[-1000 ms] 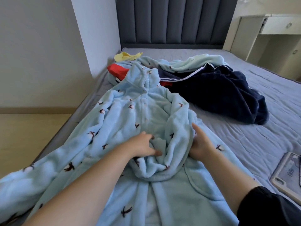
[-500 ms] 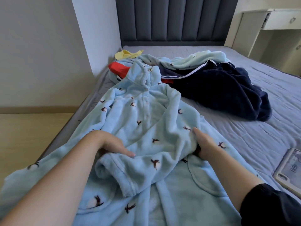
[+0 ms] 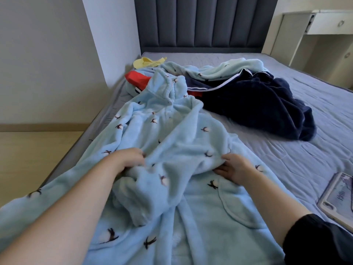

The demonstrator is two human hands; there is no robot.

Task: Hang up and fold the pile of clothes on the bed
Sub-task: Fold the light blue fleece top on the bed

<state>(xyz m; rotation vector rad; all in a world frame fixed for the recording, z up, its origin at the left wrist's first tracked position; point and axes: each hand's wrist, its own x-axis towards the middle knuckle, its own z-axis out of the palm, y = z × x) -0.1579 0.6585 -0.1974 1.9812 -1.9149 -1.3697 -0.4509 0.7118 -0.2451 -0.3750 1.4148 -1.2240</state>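
Fleece robe [image 3: 172,131]: blue, hem cut off.
Left hand [image 3: 129,159]: fingers grip robe, tips buried.
Right hand [image 3: 236,169]: fingers pinch fold.

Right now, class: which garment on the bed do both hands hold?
The hooded light blue robe spread nearest the camera; the left hand and right hand grip its fabric. The navy garment, red piece and yellow piece lie untouched behind.

Bare bed [image 3: 298,159] lies open to the right of the light blue robe [image 3: 177,134], between the navy garment [image 3: 254,111] and the tablet [image 3: 338,197]. The robe covers the near left part. The wall [image 3: 107,54] stands close along the far left corner.
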